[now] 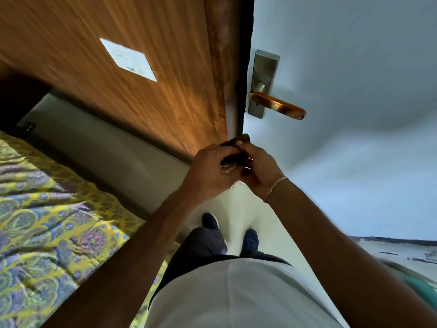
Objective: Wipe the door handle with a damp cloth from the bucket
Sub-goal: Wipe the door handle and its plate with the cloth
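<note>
A dark cloth [236, 151] is bunched between both my hands in front of me. My left hand [208, 169] grips it from the left and my right hand [260, 169], with a thin bracelet at the wrist, grips it from the right. Above them, the door handle [277, 105] is an amber lever on a grey metal plate [263, 69], fixed to a pale blue door [343, 67]. The cloth sits a short way below the handle, not touching it. No bucket is visible.
A wood-grain panel [142, 67] with a white sticker [127, 59] stands left of the door edge. A bed with a yellow patterned cover [47, 209] is at the left. My feet in dark shoes [250, 239] stand on a pale floor.
</note>
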